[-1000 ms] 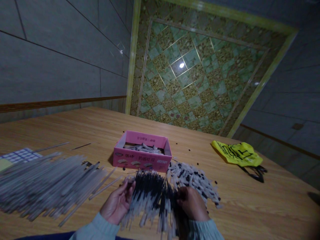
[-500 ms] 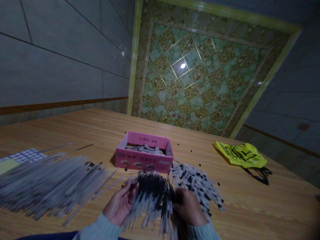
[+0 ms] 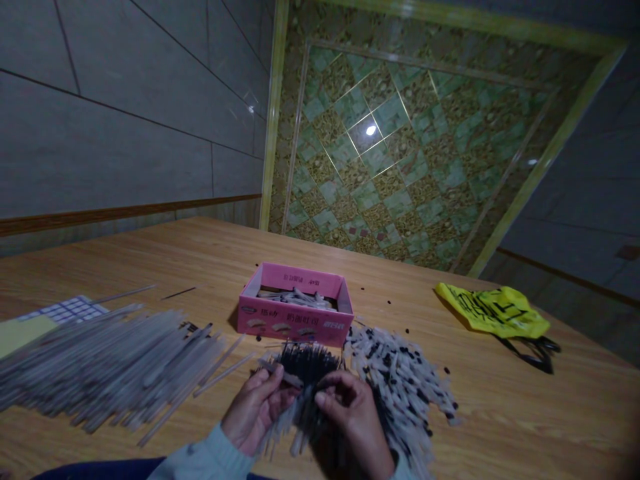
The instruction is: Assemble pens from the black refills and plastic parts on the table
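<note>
My left hand [image 3: 260, 410] and my right hand [image 3: 353, 417] meet over a pile of dark-tipped pen refills [image 3: 307, 370] on the wooden table [image 3: 150, 260]. The left hand pinches a thin grey pen piece [image 3: 286, 377] between thumb and fingers. Right-hand fingers are curled and pinch near the same spot; what they hold is too small to make out. A heap of small pen parts with black bits [image 3: 400, 380] lies just right of my hands. A large pile of long grey tubes [image 3: 100, 363] spreads to the left.
A pink cardboard box [image 3: 295, 320] with a few pen pieces stands behind the refills. A yellow bag [image 3: 493, 310] and black scissors [image 3: 537, 353] lie at the right. A printed sheet [image 3: 65, 310] lies at the far left. Tiled walls rise behind the table.
Both hands have come together over the refill pile; the right hand moved left and its fingers now pinch beside the left hand's. The view shifted slightly.
</note>
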Demonstrator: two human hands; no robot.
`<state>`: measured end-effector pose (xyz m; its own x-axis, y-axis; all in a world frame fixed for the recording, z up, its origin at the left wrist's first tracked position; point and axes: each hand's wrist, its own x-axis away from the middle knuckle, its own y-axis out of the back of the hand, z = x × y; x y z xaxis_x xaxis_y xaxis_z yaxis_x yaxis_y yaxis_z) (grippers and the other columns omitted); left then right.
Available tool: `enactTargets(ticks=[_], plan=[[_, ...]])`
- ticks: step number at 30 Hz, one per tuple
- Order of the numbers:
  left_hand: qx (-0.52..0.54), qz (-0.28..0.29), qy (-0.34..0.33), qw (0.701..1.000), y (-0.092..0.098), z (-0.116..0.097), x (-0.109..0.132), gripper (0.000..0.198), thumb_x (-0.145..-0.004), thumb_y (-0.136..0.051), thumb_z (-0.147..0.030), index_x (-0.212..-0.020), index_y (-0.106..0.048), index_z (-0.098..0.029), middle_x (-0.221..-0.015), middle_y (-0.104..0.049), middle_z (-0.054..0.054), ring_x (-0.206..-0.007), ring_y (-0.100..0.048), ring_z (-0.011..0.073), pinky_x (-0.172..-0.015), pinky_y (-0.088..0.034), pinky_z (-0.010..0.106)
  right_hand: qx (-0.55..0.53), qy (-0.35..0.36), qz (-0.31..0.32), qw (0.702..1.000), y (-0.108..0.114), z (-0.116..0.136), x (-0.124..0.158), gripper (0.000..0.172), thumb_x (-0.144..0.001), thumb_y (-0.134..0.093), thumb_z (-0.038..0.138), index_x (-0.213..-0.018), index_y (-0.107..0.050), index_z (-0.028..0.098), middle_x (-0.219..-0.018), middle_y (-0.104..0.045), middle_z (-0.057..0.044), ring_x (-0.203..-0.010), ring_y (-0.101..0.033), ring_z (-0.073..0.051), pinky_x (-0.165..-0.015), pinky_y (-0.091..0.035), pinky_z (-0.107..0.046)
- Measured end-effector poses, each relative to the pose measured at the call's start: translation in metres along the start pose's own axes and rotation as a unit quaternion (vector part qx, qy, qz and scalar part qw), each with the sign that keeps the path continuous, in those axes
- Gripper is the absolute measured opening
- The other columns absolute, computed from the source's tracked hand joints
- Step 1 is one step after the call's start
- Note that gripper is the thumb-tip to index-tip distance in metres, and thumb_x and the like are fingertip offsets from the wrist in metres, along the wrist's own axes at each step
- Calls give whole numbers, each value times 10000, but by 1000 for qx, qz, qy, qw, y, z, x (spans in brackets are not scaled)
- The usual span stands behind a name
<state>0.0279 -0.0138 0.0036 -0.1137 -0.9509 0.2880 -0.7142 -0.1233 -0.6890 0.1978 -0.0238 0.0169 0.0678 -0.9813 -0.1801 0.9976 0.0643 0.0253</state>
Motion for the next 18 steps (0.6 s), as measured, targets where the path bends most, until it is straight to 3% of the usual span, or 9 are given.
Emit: enactTargets(ticks=[3,8,18], plan=[[-15,9,-2,1000,0,1,1,119,-721,-669,-150,-741,-557,-116,-671,-714,93,-546,-660,134,-529,-542,204,-39,-10,-20,999,-5,-5,2,227,-615,-756,291,-739,-647,136,-562,-553,23,-493,-471,-95,-471,-363,-197],[-30,-1,-5,1000,-1,1,0,156,-704,-692,-172,-723,-542,-133,-651,-707,67,-566,-664,129,-540,-535,192,-91,-36,3,995,-9,-8,5,224,-645,-743,282,-794,-675,129,-629,-638,-27,-525,-563,-132,-526,-452,-247],[-46,-12,-6,999,-4,1,3,209,-679,-717,-195,-718,-518,-147,-617,-696,58,-559,-666,137,-536,-535,200,38,0,-28,999,-12,-7,6,72,-665,-657,151,-736,-653,147,-622,-632,-19,-585,-583,-165,-552,-444,-243]])
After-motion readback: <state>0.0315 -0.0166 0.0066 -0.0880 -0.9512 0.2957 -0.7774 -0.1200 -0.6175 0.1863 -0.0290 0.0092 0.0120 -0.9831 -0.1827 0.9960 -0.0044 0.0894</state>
